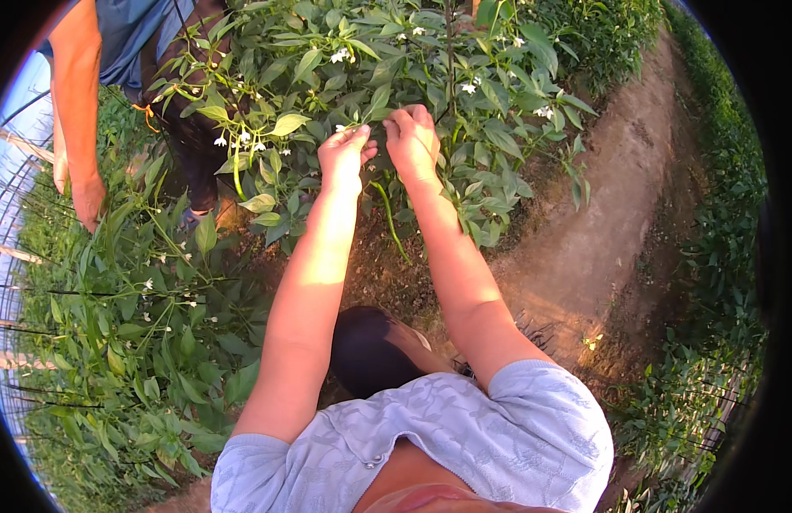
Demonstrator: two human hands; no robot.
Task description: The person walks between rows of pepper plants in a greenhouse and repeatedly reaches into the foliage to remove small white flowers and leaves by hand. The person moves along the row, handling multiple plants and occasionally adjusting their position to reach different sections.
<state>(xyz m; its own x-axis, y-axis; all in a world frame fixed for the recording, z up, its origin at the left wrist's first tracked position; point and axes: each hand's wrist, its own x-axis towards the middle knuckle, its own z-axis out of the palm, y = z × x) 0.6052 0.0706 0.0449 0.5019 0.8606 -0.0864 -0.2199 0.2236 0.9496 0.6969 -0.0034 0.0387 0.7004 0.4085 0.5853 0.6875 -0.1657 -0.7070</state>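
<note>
My left hand (346, 157) is raised among the upper leaves of a flowering chili pepper plant (498, 134), thumb and forefinger pinched on a thin green shoot. Close beside it on the right, my right hand (414, 141) has its fingers curled at the same leafy shoot; what lies inside them is hidden. A long green chili pepper (388, 215) hangs below and between my hands. Another green chili (237, 173) hangs left of my left hand, near several white blossoms (245, 138).
A co-worker in a blue top (130, 45) stands at the upper left, one arm (78, 128) reaching down to the plants. More pepper plants (178, 359) fill the left side. A bare dirt path (601, 211) runs along the right. A dark vertical line (451, 58) passes through the plant.
</note>
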